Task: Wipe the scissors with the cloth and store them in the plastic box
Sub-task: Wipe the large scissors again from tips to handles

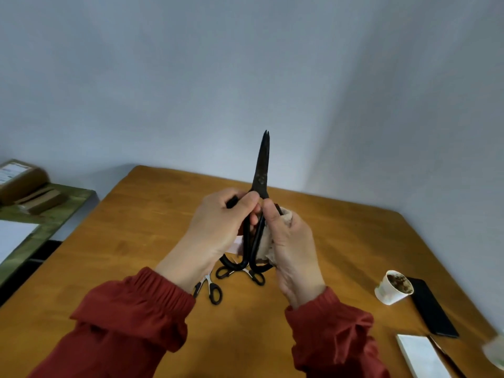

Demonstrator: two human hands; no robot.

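Large black iron scissors (262, 165) stand upright above the table, blades together and pointing up. My left hand (218, 227) grips one handle shaft just below the pivot. My right hand (291, 246) holds a bunched off-white cloth (268, 245) against the other handle shaft. Two smaller pairs of scissors with black handles lie on the table under my hands, one pair (210, 287) at the left and one pair (245, 272) partly hidden behind the big handle loops. I see no plastic box.
A wooden table (136, 241) fills the view. At the right stand a paper cup (394, 287) with brown contents, a black phone (431, 309) and a white box (422, 356). A green side shelf (41, 214) with a brown parcel is at the left.
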